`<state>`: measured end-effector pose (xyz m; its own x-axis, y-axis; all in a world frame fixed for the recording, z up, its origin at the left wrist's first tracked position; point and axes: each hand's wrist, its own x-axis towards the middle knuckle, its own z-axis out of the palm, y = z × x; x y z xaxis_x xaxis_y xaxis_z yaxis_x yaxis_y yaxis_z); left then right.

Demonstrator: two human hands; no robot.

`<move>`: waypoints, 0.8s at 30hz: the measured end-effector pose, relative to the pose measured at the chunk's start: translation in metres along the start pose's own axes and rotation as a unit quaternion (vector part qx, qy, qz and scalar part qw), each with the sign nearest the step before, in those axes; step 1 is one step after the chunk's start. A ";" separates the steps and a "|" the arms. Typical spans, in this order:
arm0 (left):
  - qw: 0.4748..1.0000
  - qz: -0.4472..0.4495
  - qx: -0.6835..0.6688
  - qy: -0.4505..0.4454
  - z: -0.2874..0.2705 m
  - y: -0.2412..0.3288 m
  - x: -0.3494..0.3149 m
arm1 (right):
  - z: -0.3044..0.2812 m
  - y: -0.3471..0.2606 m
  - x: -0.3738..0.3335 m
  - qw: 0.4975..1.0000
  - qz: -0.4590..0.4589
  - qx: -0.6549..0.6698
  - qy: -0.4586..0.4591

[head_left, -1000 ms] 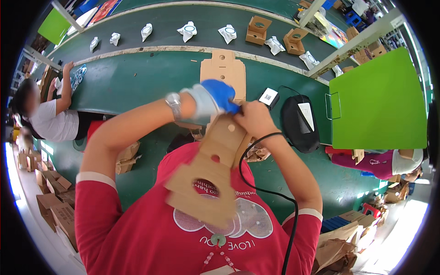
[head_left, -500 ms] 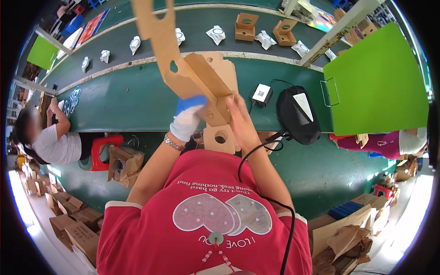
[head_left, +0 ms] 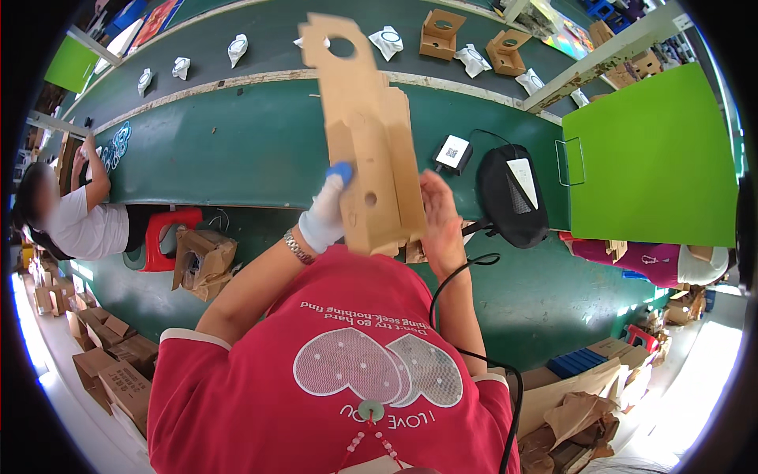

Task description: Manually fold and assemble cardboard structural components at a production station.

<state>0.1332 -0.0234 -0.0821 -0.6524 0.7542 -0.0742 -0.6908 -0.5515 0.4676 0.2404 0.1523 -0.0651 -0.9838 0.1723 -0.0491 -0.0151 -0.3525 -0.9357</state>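
A brown cardboard box blank (head_left: 371, 174), partly folded, stands raised in front of my chest. It has a long upper flap with a large round hole and smaller holes lower down. My left hand (head_left: 325, 212), in a white glove with blue fingertips, is closed on the blank's left edge. On the other side, my bare right hand (head_left: 442, 221) has its fingers bent against the folded side panel near the lower end. The blank hides part of that grip. Behind the blank, other flat cardboard (head_left: 400, 99) shows partly on the green table.
A black pouch (head_left: 512, 197) and a small white-topped device (head_left: 452, 154) with a cable lie to the right. Beyond, a dark belt (head_left: 300, 47) carries white-wrapped items and open boxes (head_left: 440, 35). A green panel (head_left: 647, 158) stands right. A co-worker (head_left: 71, 213) sits left.
The cardboard blank has swung more upright and come lower, toward my chest, with its side panel folded up. My right hand has moved right and down along its edge.
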 end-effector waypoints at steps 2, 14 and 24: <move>0.993 -0.116 -0.001 -0.016 0.007 -0.006 -0.019 | 0.009 -0.006 0.002 0.997 -0.070 0.021 0.031; 0.908 -0.011 0.416 0.047 0.054 0.035 -0.052 | 0.026 -0.006 -0.014 0.995 0.091 0.003 -0.038; 0.883 0.009 0.466 0.048 0.025 0.015 -0.028 | 0.014 0.002 0.017 0.989 -0.007 -0.146 0.022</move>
<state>0.1493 -0.0436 -0.0508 -0.7149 0.6900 -0.1136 -0.1531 0.0040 0.9882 0.2208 0.1415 -0.0623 -0.9751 0.2174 -0.0436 0.0287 -0.0708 -0.9971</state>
